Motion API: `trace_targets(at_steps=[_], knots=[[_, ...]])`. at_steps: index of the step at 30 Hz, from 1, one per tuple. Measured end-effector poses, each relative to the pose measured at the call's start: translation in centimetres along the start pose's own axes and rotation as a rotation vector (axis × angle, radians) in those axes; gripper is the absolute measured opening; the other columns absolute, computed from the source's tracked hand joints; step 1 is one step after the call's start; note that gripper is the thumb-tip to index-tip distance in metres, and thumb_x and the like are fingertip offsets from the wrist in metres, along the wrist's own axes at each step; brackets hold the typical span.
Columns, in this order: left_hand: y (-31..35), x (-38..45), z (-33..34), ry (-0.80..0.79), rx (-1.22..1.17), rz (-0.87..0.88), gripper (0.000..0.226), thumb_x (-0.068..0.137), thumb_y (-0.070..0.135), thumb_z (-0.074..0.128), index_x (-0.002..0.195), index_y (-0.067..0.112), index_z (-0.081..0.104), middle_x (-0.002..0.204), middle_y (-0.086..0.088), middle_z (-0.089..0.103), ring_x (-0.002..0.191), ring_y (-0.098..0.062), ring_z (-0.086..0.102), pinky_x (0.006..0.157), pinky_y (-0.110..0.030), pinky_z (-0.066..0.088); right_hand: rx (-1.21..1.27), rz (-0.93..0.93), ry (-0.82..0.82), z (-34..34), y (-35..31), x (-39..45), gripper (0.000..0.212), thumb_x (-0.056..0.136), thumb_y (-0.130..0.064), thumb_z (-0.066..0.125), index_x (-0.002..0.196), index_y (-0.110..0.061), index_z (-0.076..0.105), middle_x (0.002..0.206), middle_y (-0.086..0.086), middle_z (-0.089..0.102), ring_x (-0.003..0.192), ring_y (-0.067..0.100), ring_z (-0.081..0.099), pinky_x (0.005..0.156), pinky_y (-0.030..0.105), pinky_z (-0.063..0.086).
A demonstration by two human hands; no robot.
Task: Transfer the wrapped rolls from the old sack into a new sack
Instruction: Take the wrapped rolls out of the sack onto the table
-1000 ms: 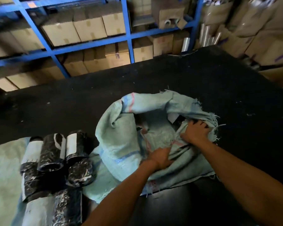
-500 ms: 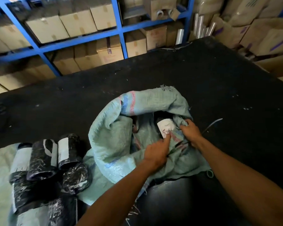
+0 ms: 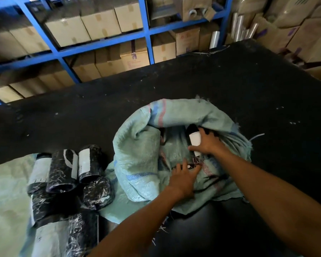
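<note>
A crumpled pale green woven sack (image 3: 143, 145) with frayed edges lies on the black table (image 3: 230, 86). In its open mouth a black wrapped roll with a white label (image 3: 194, 139) shows. My right hand (image 3: 208, 143) grips that roll, fingers curled over its label end. My left hand (image 3: 183, 178) presses flat on the sack fabric just below the opening, fingers spread. Several black wrapped rolls (image 3: 67, 175) lie in a pile to the left, on another pale green sack (image 3: 6, 201) spread flat.
Blue metal shelving (image 3: 146, 32) full of cardboard boxes stands behind the table. More boxes and clear film rolls (image 3: 241, 28) are stacked at the back right. The table's right edge runs near those boxes.
My right hand moved from the sack's edge onto the labelled roll and took hold of it. My left hand slid back from the roll and now presses the fabric lower down.
</note>
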State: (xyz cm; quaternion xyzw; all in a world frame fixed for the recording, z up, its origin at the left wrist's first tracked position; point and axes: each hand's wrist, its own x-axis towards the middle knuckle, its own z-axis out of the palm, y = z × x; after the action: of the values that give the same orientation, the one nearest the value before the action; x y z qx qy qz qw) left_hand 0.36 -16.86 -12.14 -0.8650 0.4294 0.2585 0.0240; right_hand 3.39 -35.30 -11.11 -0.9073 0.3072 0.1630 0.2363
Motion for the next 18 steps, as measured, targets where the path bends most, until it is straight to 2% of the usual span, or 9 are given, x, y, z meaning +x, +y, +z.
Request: trace_targets(at_steps=[2,4,8,10,12,14,15,16,18], knots=[[1.0,-0.3,1.4,0.132,0.164,-0.045,0.096,0.085,0.033,0.070,0.153,0.036,0.003,0.150,-0.026,0.025,0.136,-0.040,0.026,0.108,-0.058,0.028,0.136,0.048,-0.006,0.7,0.9,0.2,0.113,0.070,-0.060,0.077,0.155,-0.029,0.011,0.156,0.019,0.028,0.141,0.040,0.032,0.113,0.048,0.033],[1.5,-0.5,1.9,0.199,0.264,-0.037,0.088,0.081,0.034,0.072,0.149,0.032,0.016,0.143,-0.023,0.035,0.128,-0.036,0.031,0.099,-0.059,0.036,0.157,0.083,0.046,1.0,1.0,0.3,0.112,0.069,-0.063,0.076,0.155,-0.030,0.013,0.153,0.017,0.036,0.138,0.039,0.038,0.112,0.049,0.033],[0.1,-1.3,2.7,0.242,0.339,0.099,0.100,0.063,0.036,0.085,0.145,0.019,0.029,0.133,-0.017,0.044,0.115,-0.031,0.040,0.087,-0.049,0.048,0.132,0.135,0.073,1.0,1.1,0.1,0.108,0.070,-0.070,0.069,0.154,-0.034,0.011,0.152,0.015,0.037,0.138,0.037,0.037,0.114,0.053,0.025],[-0.1,-1.9,2.0,0.212,0.225,0.120,0.091,0.076,0.032,0.077,0.150,0.016,0.025,0.139,-0.018,0.041,0.123,-0.034,0.041,0.094,-0.049,0.047,0.163,0.113,0.060,1.1,1.3,0.3,0.113,0.067,-0.073,0.069,0.154,-0.034,0.008,0.153,0.016,0.036,0.139,0.038,0.037,0.114,0.055,0.027],[0.0,-2.1,-0.5,0.084,-0.053,0.119,0.080,0.088,0.041,0.065,0.151,0.015,0.023,0.145,-0.020,0.037,0.130,-0.038,0.040,0.104,-0.051,0.041,0.153,0.092,0.070,1.2,1.5,0.3,0.117,0.064,-0.077,0.068,0.154,-0.035,0.005,0.154,0.016,0.035,0.139,0.038,0.037,0.113,0.056,0.028],[0.1,-1.5,-3.8,0.010,-0.349,0.058,0.057,0.099,0.047,0.043,0.140,0.007,0.043,0.142,-0.024,0.046,0.128,-0.039,0.047,0.103,-0.046,0.039,0.117,0.087,0.079,1.3,1.2,0.0,0.118,0.065,-0.079,0.066,0.155,-0.032,0.004,0.154,0.016,0.034,0.139,0.038,0.036,0.113,0.055,0.027],[-0.3,-0.8,-4.9,0.066,-0.431,0.008,0.054,0.103,0.042,0.031,0.132,0.001,0.049,0.139,-0.028,0.050,0.125,-0.041,0.050,0.101,-0.044,0.039,0.089,0.086,0.086,1.4,1.1,-0.1,0.118,0.066,-0.079,0.065,0.155,-0.030,0.006,0.154,0.017,0.034,0.140,0.037,0.036,0.114,0.054,0.027],[-0.7,-0.2,-5.7,0.125,-0.459,-0.060,0.052,0.104,0.038,0.028,0.129,-0.002,0.049,0.137,-0.030,0.049,0.124,-0.043,0.049,0.100,-0.045,0.038,0.063,0.090,0.089,1.4,0.9,-0.4,0.117,0.066,-0.079,0.065,0.155,-0.027,0.009,0.154,0.017,0.034,0.140,0.036,0.036,0.113,0.053,0.026],[-1.7,0.8,-5.2,0.088,-0.373,-0.171,0.050,0.101,0.031,0.045,0.141,0.002,0.037,0.146,-0.027,0.037,0.131,-0.044,0.042,0.104,-0.048,0.037,0.036,0.098,0.110,1.6,0.6,-0.7,0.113,0.066,-0.079,0.065,0.152,-0.022,0.018,0.152,0.016,0.037,0.138,0.035,0.038,0.110,0.051,0.027]])
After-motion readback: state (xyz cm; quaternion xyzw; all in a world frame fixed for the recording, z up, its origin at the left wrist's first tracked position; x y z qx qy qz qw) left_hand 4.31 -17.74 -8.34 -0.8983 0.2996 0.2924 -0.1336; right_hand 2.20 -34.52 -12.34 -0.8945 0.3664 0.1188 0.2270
